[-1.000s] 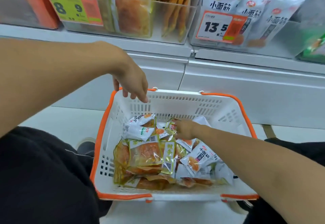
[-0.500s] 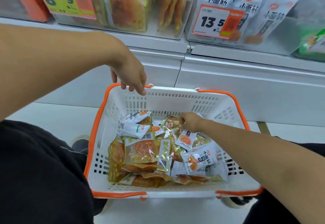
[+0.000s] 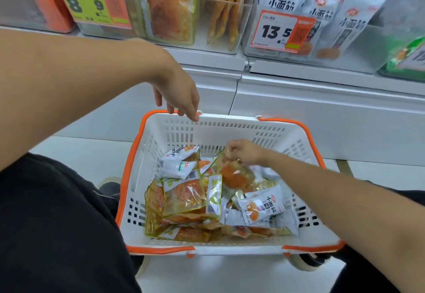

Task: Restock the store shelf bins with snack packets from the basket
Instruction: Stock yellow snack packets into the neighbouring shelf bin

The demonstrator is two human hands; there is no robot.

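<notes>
A white basket with an orange rim stands on the floor below the shelf, holding several snack packets. My right hand is inside it and pinches the top corner of a clear yellow-edged packet with orange contents, tilted up off the pile. My left hand hangs over the basket's far left rim with relaxed fingers pointing down, holding nothing. More clear yellow packets lie at the left of the basket, white packets at the right and back.
On the shelf above stand clear bins: one with yellow-orange packets behind an 8.9 price tag, one with white packets behind a 13.5 tag. A green packet lies far right. My dark-clothed knees flank the basket.
My right hand has taken hold of the clear yellow-edged packet and raised its corner from the pile. My left hand stays hovering over the far rim.
</notes>
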